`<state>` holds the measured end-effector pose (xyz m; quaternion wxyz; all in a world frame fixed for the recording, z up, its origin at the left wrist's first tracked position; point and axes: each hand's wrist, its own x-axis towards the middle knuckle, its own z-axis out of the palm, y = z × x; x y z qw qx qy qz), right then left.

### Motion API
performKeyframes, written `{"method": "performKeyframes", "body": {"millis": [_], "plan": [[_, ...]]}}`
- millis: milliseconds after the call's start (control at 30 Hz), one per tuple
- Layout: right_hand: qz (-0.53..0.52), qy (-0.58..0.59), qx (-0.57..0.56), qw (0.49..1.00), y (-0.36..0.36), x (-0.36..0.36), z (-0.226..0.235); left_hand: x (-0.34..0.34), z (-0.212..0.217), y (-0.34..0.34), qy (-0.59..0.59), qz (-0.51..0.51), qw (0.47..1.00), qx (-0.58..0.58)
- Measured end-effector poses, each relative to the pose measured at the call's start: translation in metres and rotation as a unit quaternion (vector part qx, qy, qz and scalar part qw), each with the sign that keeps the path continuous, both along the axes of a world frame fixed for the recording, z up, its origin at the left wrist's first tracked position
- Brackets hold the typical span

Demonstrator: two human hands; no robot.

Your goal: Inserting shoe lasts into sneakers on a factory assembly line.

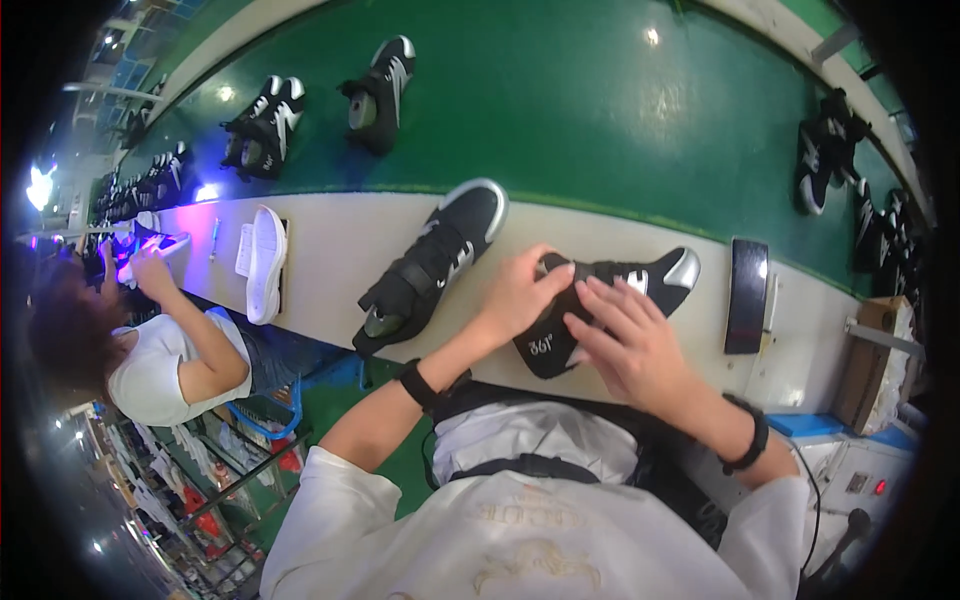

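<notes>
A black shoe (545, 348) with a silver toe lies on the pale bench edge before me, its toe pointing right and away. At its collar, my left hand (520, 295) is closed, thumb and fingers pinching the upper. My right hand (632, 350) lies across the shoe's near side with fingers apart, their tips at the opening near my left thumb. The hands cover much of the collar and laces. To the left, a second black shoe (428, 275) with a strap and silver toe rests on the bench, untouched.
A green conveyor belt (560, 110) runs beyond the bench, carrying a pair of shoes (265, 125) and a single shoe (378, 95). Left lies a white sole (265, 265); right, a dark flat panel (747, 295) and a cardboard box (872, 365). A co-worker (175, 360) sits at left.
</notes>
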<state>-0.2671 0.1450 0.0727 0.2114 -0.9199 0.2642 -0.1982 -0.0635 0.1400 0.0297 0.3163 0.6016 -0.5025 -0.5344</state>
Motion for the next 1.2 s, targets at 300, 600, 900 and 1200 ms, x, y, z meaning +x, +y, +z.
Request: {"method": "performKeyframes", "body": {"millis": [300,600,900,1200], "plan": [[-0.344,-0.102,0.086,0.929,-0.062,-0.109,0.041,0.084,0.084,-0.128,-0.138,0.014,0.977,-0.160],[-0.587,0.093,0.043,0.803,-0.213,-0.245,-0.061,0.184,0.000,-0.210,-0.563,0.040,0.817,-0.122],[-0.679,-0.014,0.078,0.730,-0.316,-0.327,-0.138,0.167,0.093,-0.074,-0.380,0.011,0.912,-0.155],[-0.403,-0.232,0.298,0.834,-0.224,-0.204,-0.039,0.069,0.151,0.033,-0.300,-0.038,0.945,-0.122]]}}
